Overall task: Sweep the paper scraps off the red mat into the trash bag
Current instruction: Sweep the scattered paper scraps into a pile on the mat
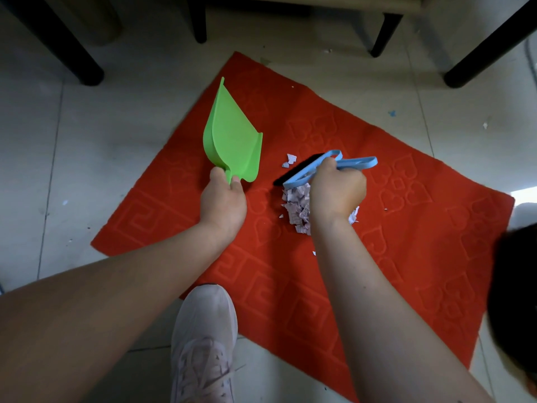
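1. Red mat (406,271) lies skewed on a pale tile floor (87,141), w/ dark furniture legs (84,62) beyond its far edge
2. Left hand (222,203) has fingers curled round the handle of a green dustpan (232,144); pan is tilted up on its side, just left of the scraps, not touching them
3. Right hand (337,190) grips a blue brush (316,168) by its looped handle, dark bristles facing the mat
4. Paper scraps (296,207) sit in a heap near mat centre, right under the brush & partly hidden by the right hand; a few bits lie just past the brush
5. White shoe (203,344) rests at the mat's near edge
6. Trash bag: can't tell where
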Demonstrator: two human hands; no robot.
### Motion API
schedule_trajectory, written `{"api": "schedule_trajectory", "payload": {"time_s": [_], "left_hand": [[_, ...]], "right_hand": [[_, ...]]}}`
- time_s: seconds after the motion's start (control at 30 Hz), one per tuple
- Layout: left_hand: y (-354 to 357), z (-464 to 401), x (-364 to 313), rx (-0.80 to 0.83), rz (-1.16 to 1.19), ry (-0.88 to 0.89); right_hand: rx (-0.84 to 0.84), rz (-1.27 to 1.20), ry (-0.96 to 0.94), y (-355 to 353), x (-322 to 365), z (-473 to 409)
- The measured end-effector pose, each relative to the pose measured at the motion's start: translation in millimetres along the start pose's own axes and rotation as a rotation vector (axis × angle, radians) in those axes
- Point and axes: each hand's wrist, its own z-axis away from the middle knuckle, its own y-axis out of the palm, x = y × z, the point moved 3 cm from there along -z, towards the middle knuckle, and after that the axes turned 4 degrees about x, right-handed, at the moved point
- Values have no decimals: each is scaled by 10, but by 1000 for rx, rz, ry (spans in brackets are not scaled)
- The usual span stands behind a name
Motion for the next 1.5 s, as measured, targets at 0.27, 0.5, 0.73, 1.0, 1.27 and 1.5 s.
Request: {"api": "schedule_trajectory", "payload": {"time_s": [0.27,0.5,0.73,1.0,1.27,1.5], "left_hand": [[26,3,-30,25,-25,12],[-1,-14,-29,9,-33,8],[-15,-24,-18,-11,-47,3],[-35,-15,-20,-7,-43,3],[-27,-12,-41,1,-47,-12],[-40,-35,-45,-4,-47,-8]], "right_hand": [[166,178,-180,-222,398,-289],[514,553,-600,-175,720,-597],[653,676,-691,91,493,-729],[810,617,-717,-148,568,-667],[555,390,-674,-39,596,-855],[629,591,-620,154,431,-856]]}}
